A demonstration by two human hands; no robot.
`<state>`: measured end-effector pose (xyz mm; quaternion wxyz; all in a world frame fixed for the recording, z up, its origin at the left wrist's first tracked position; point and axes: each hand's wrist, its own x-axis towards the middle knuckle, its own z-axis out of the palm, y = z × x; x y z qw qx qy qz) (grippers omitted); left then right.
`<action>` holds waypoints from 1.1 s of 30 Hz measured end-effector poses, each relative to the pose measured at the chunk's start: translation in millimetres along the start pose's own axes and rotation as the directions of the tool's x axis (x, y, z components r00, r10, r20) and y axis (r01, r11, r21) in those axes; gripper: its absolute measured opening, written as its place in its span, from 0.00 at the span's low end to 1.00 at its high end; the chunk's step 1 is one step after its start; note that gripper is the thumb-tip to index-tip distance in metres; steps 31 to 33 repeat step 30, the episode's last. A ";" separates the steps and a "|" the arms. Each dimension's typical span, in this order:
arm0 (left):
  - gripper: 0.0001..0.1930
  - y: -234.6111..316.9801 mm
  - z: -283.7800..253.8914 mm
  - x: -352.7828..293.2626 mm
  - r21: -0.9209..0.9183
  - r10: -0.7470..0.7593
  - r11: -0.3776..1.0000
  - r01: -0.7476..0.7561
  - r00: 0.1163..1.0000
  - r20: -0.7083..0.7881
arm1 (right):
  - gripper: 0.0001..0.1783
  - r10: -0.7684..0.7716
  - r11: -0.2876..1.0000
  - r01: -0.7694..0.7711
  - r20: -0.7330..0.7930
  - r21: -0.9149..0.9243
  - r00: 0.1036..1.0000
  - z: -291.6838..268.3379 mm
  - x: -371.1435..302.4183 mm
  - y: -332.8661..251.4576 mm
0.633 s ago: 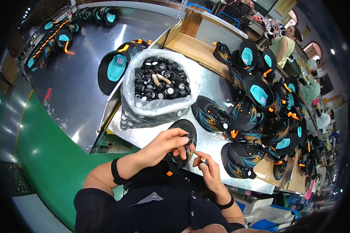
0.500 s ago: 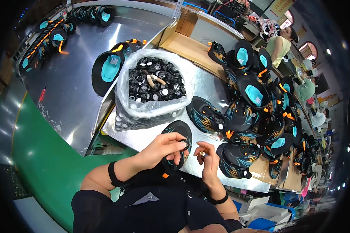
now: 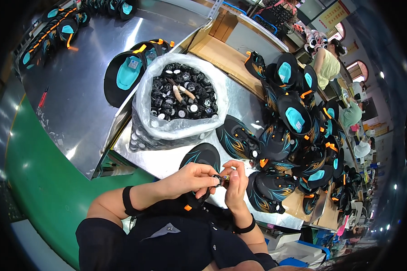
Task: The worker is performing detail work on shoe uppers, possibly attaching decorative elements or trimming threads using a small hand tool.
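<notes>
My left hand [image 3: 192,179] pinches a small round black dial [image 3: 218,180] between thumb and fingers. Beside it, my right hand [image 3: 235,186] is closed on a slim piece with a pale yellowish part [image 3: 226,177], and its tip meets the dial; its kind is too small to make out. Under and behind the left hand a black shoe [image 3: 203,156] with blue lines and an orange tab lies at the table's near edge. Just beyond stands a clear plastic bag [image 3: 176,131], full of similar black dials with white discs. Two tan, finger-shaped pieces [image 3: 178,94] rest on top of them.
Black shoes [image 3: 276,140] with turquoise insoles are heaped on the right of the metal table [image 3: 158,160]. Another metal surface [image 3: 90,86] at left bears shoe rows and a red pen-like tool [image 3: 43,97]. Cardboard [image 3: 221,56] lies behind the bag. People [image 3: 328,63] work far right.
My right hand has moved left and come together with my left hand at the dial. The view has shifted slightly.
</notes>
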<state>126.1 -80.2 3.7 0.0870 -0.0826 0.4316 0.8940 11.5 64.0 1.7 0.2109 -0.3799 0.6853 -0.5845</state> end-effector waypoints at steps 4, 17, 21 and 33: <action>0.11 -0.5 -1.1 0.2 0.002 0.013 1.000 -0.013 1.000 0.014 | 0.16 0.002 1.000 -0.002 0.010 -0.007 1.000 -0.1 0.5 0.7; 0.10 -2.9 3.4 0.7 0.072 0.045 0.996 -0.043 0.999 -0.017 | 0.17 -0.003 1.000 0.003 0.002 0.008 1.000 -1.5 -3.6 2.4; 0.09 -3.3 5.5 0.1 0.105 0.050 0.993 -0.047 0.998 -0.029 | 0.17 -0.011 1.000 0.011 0.003 -0.002 1.000 -2.8 -4.9 2.1; 0.14 -4.9 11.2 -3.2 0.176 0.131 0.978 -0.113 0.987 -0.096 | 0.17 0.068 0.998 -0.068 -0.067 -0.003 0.995 -3.8 -11.4 -6.7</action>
